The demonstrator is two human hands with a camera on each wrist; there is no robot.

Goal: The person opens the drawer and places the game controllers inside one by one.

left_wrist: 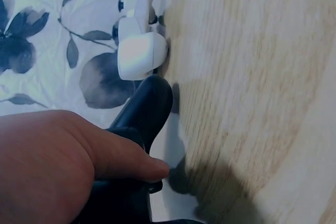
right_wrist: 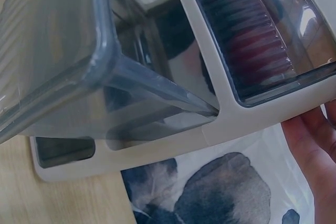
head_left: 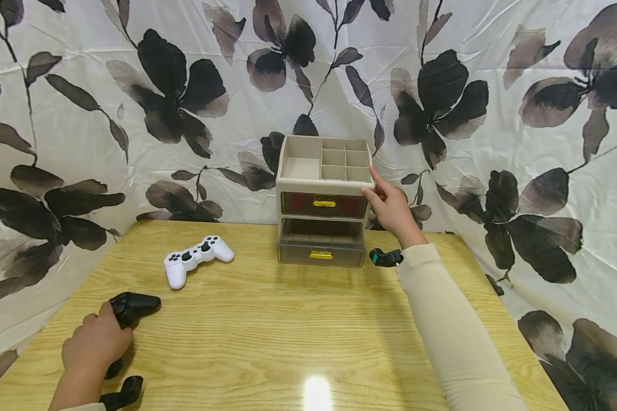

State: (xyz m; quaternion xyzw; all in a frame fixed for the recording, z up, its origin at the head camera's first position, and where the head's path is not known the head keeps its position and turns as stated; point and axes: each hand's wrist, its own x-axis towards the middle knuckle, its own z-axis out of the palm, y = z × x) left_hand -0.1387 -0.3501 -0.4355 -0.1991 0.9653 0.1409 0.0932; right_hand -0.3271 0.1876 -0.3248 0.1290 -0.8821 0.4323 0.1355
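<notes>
On the left of the table, my left hand [head_left: 96,341] holds a black game controller [head_left: 133,307]. In the left wrist view the thumb [left_wrist: 126,156] lies across that controller's body. A white game controller [head_left: 197,258] lies just beyond it. At the back stands a beige desktop drawer organizer [head_left: 321,185] with two see-through drawers. Its lower drawer [head_left: 321,254] is pulled out; the upper drawer [head_left: 300,204] is closed, with something reddish showing inside. My right hand [head_left: 393,211] holds the organizer's upper right corner, thumb at the front and fingers along the side.
The organizer's top has one large compartment and several small ones [head_left: 334,157]. Dark straps sit at both wrists, the right strap [head_left: 387,258] beside the lower drawer. Floral cloth [head_left: 185,103] hangs behind and around the wooden table [head_left: 247,342].
</notes>
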